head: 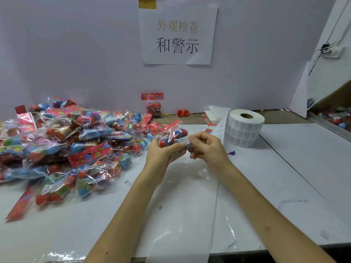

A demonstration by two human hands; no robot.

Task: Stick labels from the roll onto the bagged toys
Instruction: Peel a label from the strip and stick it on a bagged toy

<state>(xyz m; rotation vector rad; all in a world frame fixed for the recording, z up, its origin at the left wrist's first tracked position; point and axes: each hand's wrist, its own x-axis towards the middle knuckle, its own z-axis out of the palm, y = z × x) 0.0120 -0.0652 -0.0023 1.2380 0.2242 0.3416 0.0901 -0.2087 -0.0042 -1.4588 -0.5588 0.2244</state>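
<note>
Head view: I'm watching one bagged toy [169,138] being labelled, held above the worktop [284,177].
Hands: left hand [161,154] is gripping it; right hand [207,147] is pinching the label [184,140] on.
Pile [66,141]: lying at left; I cannot tell how much of it is labelled.

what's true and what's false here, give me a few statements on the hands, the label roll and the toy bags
1. The left hand grips a bagged toy. True.
2. The right hand pinches a white label against that bag. True.
3. The label roll sits left of the hands. False: it sits to their right, on the table.
4. The pile of bagged toys is on the right. False: it is on the left.
</note>
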